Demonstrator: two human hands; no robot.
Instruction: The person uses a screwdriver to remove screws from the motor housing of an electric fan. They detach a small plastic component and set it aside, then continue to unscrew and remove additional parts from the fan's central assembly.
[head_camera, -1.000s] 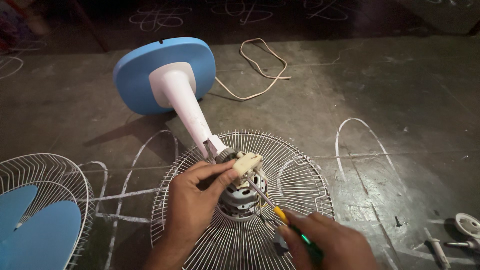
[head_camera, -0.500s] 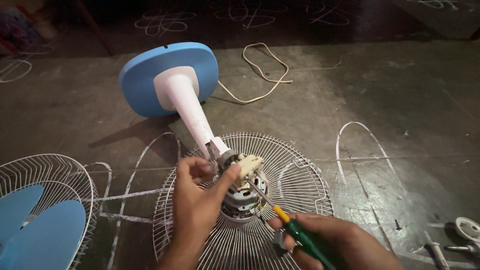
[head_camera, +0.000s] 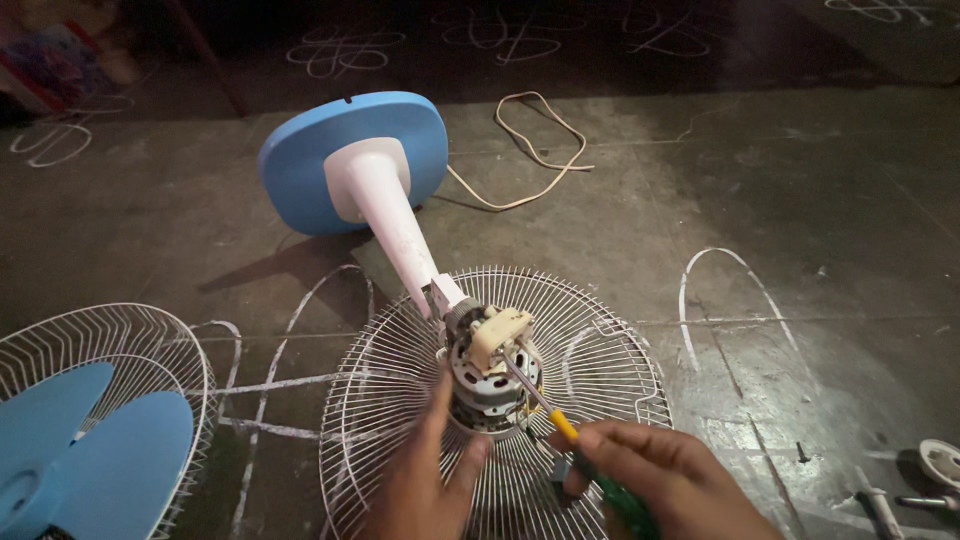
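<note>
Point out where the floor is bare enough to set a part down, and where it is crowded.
Bare floor lies right of the cord and above the chalk arch; another patch sits left of the blue base. Crowded: around the motor on the wire guard, where the left hand and right hand with the screwdriver work.

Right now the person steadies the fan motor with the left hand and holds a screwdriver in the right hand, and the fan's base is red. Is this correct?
Not quite: the base is blue, as the head view shows. The rest holds: the left hand steadies the fan motor and the right hand holds the screwdriver.
</note>
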